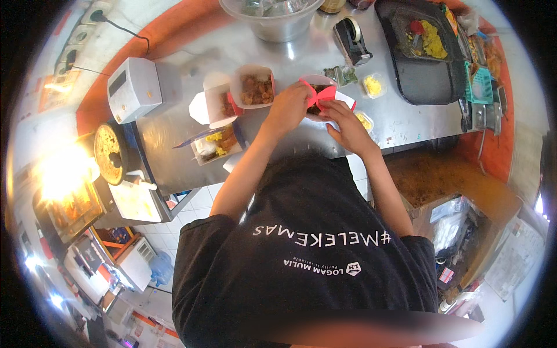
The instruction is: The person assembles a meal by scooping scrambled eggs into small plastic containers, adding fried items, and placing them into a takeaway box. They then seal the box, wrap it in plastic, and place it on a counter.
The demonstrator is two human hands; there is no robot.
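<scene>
My left hand (292, 102) pinches a red flap of a paper food box (324, 81) with dark food inside. My right hand (348, 126) holds the box's other red flap from the right side. To the left of my hands stand an open paper box of brown fried pieces (256, 89) and another open box (217, 104), partly hidden. Nearer me lies an open box with rice, yellow food and a brown piece (217, 145). Small clear cups of yellow food (373, 85) sit to the right, one partly behind my right hand. Green-filled plastic sachets (341, 76) lie beyond the box.
On the steel table (187, 165) are a white box-shaped device (135, 89), a large clear tub (278, 24), a tape dispenser (353, 41) and a black tray (428, 82) bearing a container of yellow food. A teal basket (480, 82) stands far right. A lidded pan (109, 152) is at left.
</scene>
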